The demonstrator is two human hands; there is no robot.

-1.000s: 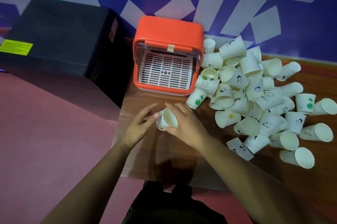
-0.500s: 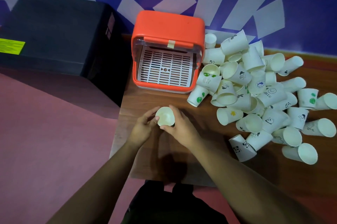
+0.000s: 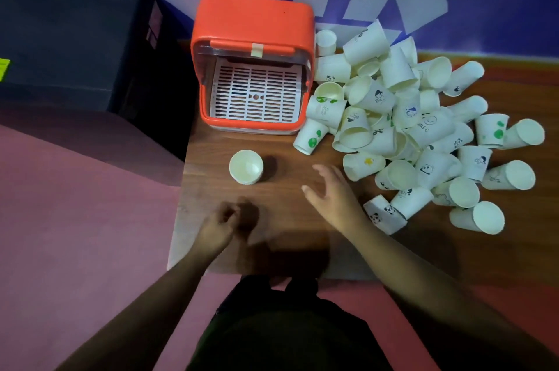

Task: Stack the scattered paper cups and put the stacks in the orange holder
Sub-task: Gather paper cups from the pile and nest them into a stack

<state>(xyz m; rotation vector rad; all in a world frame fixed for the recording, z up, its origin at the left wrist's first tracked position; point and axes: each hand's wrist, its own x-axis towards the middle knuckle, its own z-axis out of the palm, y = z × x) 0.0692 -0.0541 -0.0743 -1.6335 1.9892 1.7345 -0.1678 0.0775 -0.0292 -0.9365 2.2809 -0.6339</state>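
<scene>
Paper cups (image 3: pixel 432 127): they lie loose in a pile over the right half of the bench, from the far edge towards the middle. Most are tipped on their sides and overlap, and the leftmost ones lie against the right side of the orange holder.
Stack (image 3: pixel 245 166): it stands upright, mouth up, near the bench's left edge and just in front of the holder's open front. It is apart from both your hands.
Orange holder (image 3: pixel 254 20): it sits at the far edge towards the far left corner. Its open front faces you, and a white slatted tray (image 3: pixel 255 95) shows inside.
Grips: your left grip (image 3: pixel 219 227) hangs over the near left part of the bench, blurred, fingers curled in with nothing in them. Your right grip (image 3: pixel 332 195) is spread wide with straight fingers. It holds nothing and hovers just beside the near edge of the pile.
Bench (image 3: pixel 287 156): dark brown wood grain, with your arms' shadows falling along the near edge.
Room: the wall (image 3: pixel 484 7) behind is blue-violet with white angular shapes. The floor (image 3: pixel 75 204) is pinkish red. A black box (image 3: pixel 75 38) stands left of the bench, with a yellow-green label (image 3: pixel 3 68) at the picture's edge. The light is dim.
Count: one holder and one stack, though you cannot tell how many cups are nested in it. You can pick out about thirty loose cups, and more are half buried, so no exact figure.
</scene>
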